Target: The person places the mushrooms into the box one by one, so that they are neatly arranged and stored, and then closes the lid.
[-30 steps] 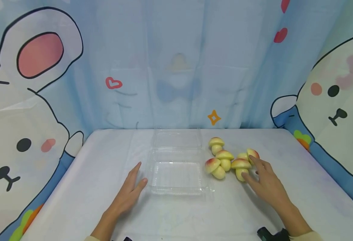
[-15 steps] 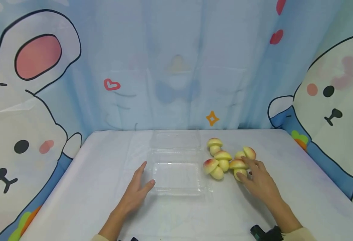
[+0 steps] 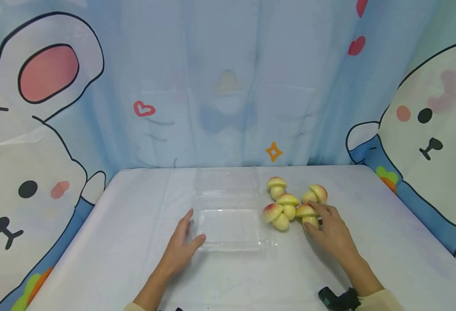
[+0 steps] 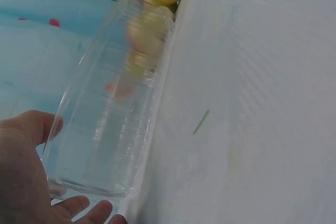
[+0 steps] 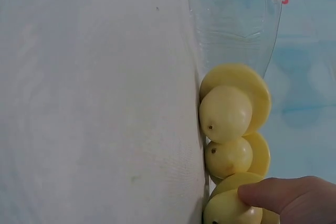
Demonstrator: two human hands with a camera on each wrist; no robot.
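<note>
A clear plastic clamshell box [image 3: 228,222] lies open at the table's middle, its lid [image 3: 228,179] folded back. My left hand [image 3: 192,226] rests at its near left corner, fingers straight along the side, thumb [image 4: 31,127] on the front rim. Several yellow toy mushrooms with pink-tinted caps [image 3: 288,205] lie just right of the box. My right hand [image 3: 313,218] holds the nearest mushroom [image 3: 305,211], fingers over its cap, thumb [image 5: 273,195] against it. The right wrist view shows two more mushrooms [image 5: 228,114] lined up beyond it, before the box [image 5: 236,19].
A white cloth covers the table [image 3: 134,203]. A blue curtain with cartoon bears [image 3: 33,190] closes off the back and both sides. Black wrist straps [image 3: 334,298] show at the bottom edge.
My left hand has slid right until it touches the box's corner. My right hand has moved a little left and closed its fingers over the nearest mushroom.
</note>
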